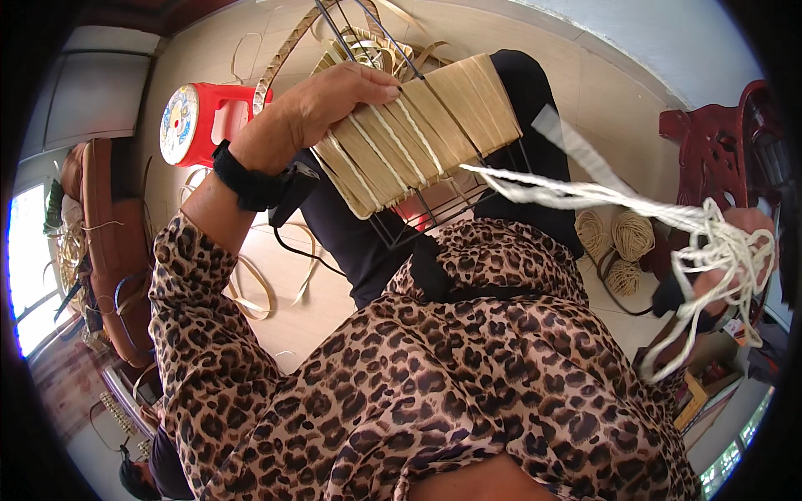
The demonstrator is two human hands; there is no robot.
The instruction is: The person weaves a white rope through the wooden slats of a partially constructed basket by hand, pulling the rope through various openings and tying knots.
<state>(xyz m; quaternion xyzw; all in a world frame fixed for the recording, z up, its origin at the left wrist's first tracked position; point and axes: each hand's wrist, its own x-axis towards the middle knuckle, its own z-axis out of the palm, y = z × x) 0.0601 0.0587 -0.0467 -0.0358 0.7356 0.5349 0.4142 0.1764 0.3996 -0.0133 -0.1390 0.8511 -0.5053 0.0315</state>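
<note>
My left hand grips the upper edge of a dark wire basket frame across my lap, thumb on top. Flat tan strips wrap one side of it, and several white lines of cord cross them on the left part. From the frame's right part, white cord stretches taut to my right hand, far out to the right. That hand is closed around a loose, looped bundle of the cord, which hides most of its fingers. A pale, blurred strip hangs in the air above the cord.
A red stool lies on its side beyond my left forearm. Rolled balls of twine rest on the floor at right, near a dark red carved wooden chair. Loose strips curl on the floor at left. Another person is at lower left.
</note>
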